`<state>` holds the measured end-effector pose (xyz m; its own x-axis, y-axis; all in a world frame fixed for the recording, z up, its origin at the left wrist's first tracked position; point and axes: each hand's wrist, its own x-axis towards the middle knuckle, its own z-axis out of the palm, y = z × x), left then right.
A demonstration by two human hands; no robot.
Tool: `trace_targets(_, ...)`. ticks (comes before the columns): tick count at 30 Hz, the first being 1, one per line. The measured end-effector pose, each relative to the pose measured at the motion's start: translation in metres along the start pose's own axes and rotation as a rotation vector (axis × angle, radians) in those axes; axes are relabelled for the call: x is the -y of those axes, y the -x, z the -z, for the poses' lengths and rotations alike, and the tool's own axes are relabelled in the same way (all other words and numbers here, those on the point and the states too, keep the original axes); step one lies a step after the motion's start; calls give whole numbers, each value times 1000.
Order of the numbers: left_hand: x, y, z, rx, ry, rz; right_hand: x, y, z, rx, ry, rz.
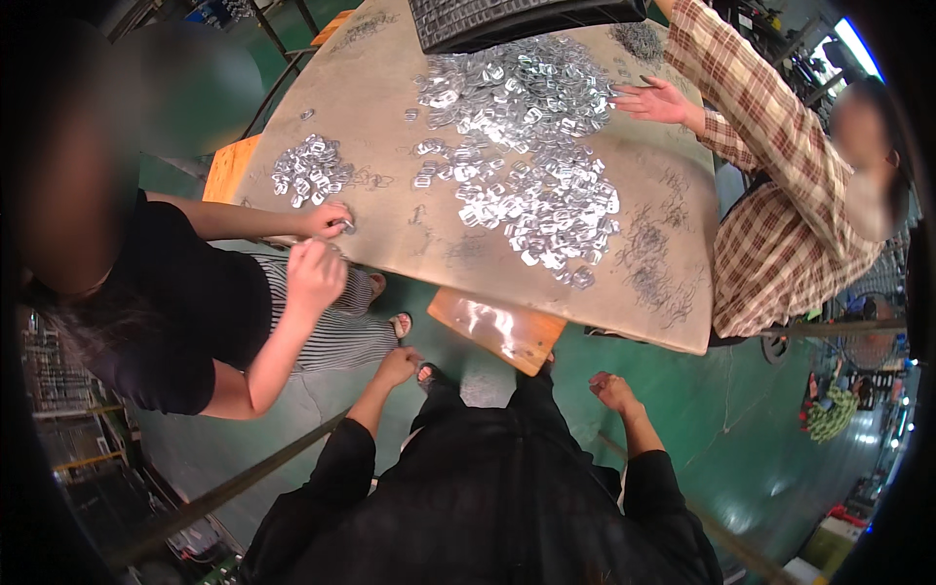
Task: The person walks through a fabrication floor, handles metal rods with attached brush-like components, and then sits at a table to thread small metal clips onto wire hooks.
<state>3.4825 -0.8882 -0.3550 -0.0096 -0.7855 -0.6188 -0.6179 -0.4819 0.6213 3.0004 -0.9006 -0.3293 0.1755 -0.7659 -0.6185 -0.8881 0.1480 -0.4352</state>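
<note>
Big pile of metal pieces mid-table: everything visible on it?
The pile is a loose heap of small, shiny, silvery pieces, metallic-looking; many are flat, rounded frames with openings. They lie jumbled on the tan tabletop, with a few strays at the left edge. A dark basket sits at its far end; a plaid-sleeved co-worker's hand is at its right, contact unclear.

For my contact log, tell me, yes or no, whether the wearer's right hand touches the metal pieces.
No, the right hand is off the table, seen against the green floor, apart from the metal pieces.
</note>
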Motion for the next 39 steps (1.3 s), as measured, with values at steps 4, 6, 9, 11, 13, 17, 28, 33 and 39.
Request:
trace_targets(4, -149, 7, -19, -50, 26, -176, 28, -12, 81, 43, -120, 272)
trace_targets(6, -187, -8, -28, -261, -33, -265, 55, -21, 116, 242, -285, 251)
trace_targets(9, -234, -44, -19, -625, 25, -357, 66, -33, 143, 376, -382, 271)
trace_targets(11, -255, -68, 1, -765, -3, -286, 65, -42, 152, 395, -350, 356)
trace_targets(13, -263, -92, 16, -819, -86, -297, 57, -53, 148, 387, -274, 479)
trace_targets(17, -277, -115, 24, -932, -283, -213, 48, -63, 149, 466, -316, 454)
trace_targets(28, -268, -124, 41, -867, -77, -246, 122, -65, 167, 443, -377, 516)
trace_targets(33, -256, -81, 58, -782, 631, -203, 195, -113, 166, 45, -393, 640)
trace_targets(39, -204, -16, 22, -421, 908, -66, 278, -161, 139, -386, -26, 743)
